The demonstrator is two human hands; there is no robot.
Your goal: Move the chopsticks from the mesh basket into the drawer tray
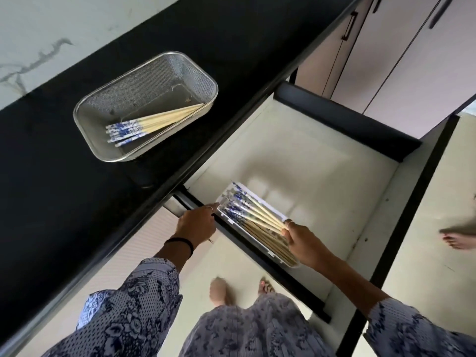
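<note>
Chopsticks split between the mesh basket on the counter and the tray in the open drawer.

The black counter (64, 202) carries the mesh basket (144, 104), where a small bundle of chopsticks (154, 119) lies along its near side. Below it the open drawer (309, 163) holds a white tray (257, 222) at its front left corner, with many chopsticks in it. The right hand (301, 240) grips the plain ends of a fanned bunch (255, 215) over the tray. The left hand (197, 225) reaches to the tray's far corner, fingers extended, holding nothing.
</note>
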